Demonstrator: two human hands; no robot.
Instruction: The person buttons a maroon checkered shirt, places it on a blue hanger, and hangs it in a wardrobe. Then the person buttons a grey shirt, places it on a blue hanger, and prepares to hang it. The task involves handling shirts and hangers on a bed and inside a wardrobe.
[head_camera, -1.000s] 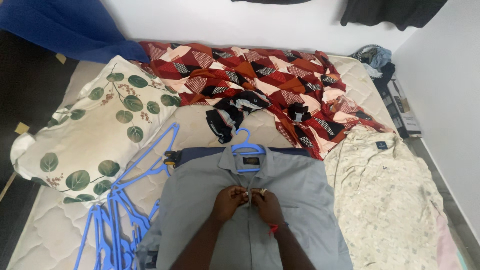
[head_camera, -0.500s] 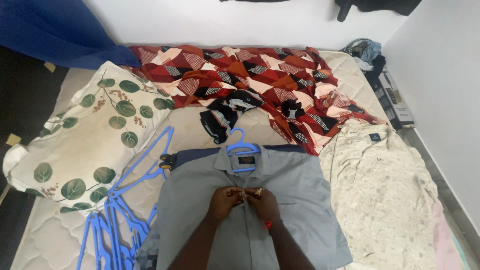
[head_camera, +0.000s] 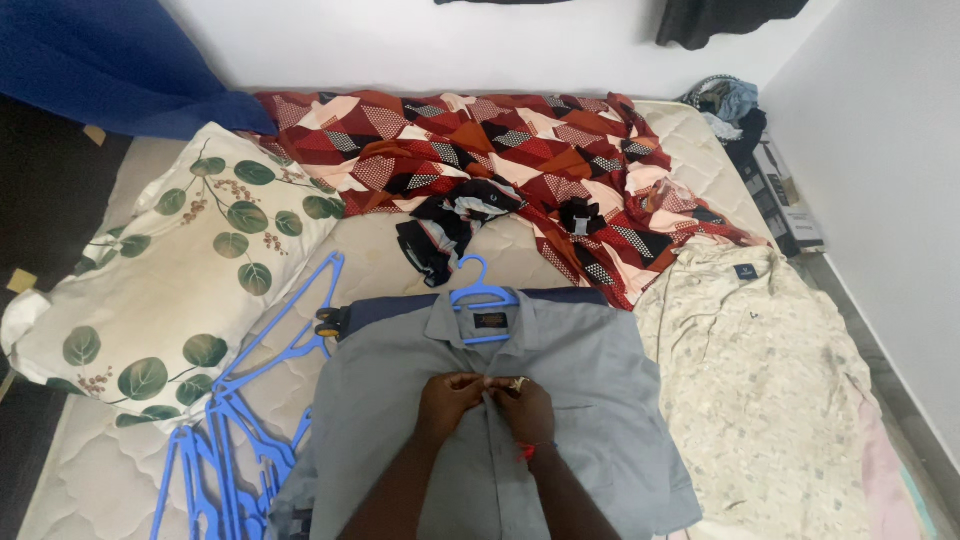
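Quilted cream mattress carries a soft, limp grey collared shirt on a blue plastic hanger; left hand and right hand have their fingers pinched closed on its button placket, the best grip.

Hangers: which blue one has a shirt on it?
The blue hanger at the grey shirt's collar, above both hands. The other hangers lie bare in a pile on the mattress, left of the shirt.

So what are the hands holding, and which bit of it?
Both the left hand and the right hand pinch the grey shirt at its front button strip, just below the collar. The shirt lies on a blue hanger.
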